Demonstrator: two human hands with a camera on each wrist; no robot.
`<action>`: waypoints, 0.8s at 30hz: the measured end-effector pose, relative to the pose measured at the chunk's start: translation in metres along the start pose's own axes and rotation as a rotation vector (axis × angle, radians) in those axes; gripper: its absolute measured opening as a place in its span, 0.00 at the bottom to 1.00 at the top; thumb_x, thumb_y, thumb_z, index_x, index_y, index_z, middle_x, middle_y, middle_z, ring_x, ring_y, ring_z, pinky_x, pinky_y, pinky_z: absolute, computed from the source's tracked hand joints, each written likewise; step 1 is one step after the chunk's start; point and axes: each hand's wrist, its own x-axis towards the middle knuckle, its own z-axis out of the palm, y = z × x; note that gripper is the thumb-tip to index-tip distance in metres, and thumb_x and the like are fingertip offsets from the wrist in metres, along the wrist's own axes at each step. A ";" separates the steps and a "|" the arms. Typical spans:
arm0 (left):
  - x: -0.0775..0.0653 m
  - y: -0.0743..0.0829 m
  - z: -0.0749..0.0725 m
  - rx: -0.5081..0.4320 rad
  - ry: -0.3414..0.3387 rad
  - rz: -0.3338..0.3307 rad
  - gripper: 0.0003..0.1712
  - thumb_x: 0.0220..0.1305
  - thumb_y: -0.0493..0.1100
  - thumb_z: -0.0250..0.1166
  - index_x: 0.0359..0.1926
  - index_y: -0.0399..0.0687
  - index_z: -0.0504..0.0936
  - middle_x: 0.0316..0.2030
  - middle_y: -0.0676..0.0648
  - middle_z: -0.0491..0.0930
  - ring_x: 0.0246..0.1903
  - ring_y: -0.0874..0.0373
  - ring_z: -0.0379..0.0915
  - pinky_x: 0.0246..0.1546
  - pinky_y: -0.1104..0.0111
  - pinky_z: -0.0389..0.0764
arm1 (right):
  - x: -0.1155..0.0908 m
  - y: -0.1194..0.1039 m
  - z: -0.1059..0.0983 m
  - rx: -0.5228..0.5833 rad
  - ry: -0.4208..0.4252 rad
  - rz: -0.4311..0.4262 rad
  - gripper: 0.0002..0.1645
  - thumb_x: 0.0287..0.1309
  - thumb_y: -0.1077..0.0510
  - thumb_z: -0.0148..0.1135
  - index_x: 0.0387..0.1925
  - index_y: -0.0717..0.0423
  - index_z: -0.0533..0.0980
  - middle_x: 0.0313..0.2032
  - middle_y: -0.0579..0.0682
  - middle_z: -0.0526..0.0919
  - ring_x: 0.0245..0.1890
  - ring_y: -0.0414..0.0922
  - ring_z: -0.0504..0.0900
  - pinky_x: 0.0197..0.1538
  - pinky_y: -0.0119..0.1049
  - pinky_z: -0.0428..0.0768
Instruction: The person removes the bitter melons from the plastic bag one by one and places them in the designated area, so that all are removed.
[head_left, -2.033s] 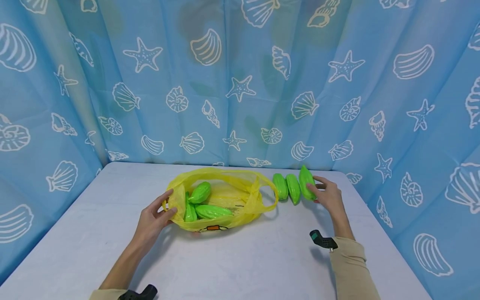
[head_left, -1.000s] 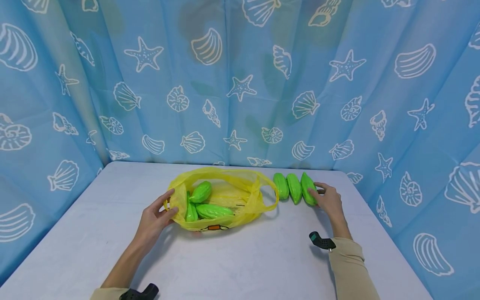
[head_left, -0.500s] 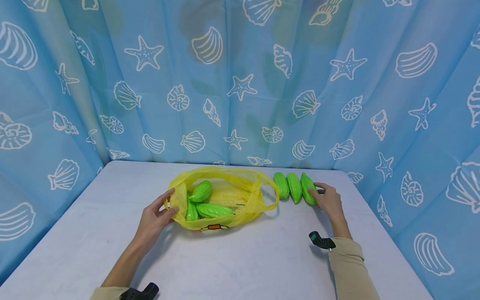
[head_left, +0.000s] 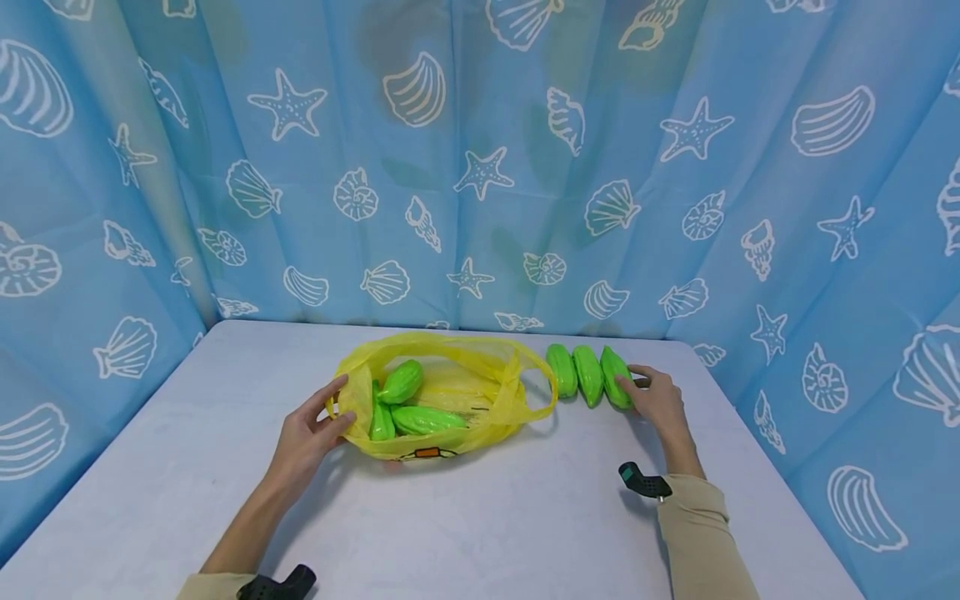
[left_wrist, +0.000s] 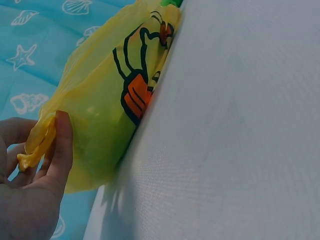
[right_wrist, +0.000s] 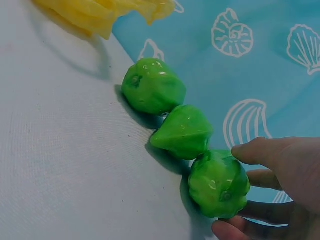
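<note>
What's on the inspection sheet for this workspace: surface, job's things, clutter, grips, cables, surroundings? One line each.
Surface: white table, a few small dark specks.
Job's things: yellow bag lying with its mouth open, three green pieces visible inside; three more side by side on the table to its right: blunt piece, middle piece, rightmost piece.
Clutter: nothing seen.
Grips: left hand pinches the bag's left edge; right hand holds the rightmost piece, fingers spread around its side.
Cables: nothing seen.
Surroundings: blue curtain with white shells and starfish behind the table; black device at the right wrist.
</note>
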 end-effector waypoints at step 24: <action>0.000 -0.001 -0.001 -0.005 -0.003 0.017 0.38 0.68 0.46 0.63 0.75 0.55 0.59 0.75 0.45 0.51 0.49 0.73 0.78 0.46 0.73 0.84 | -0.007 -0.012 -0.015 -0.006 0.044 -0.025 0.34 0.69 0.43 0.55 0.66 0.61 0.68 0.60 0.71 0.74 0.42 0.60 0.86 0.40 0.45 0.86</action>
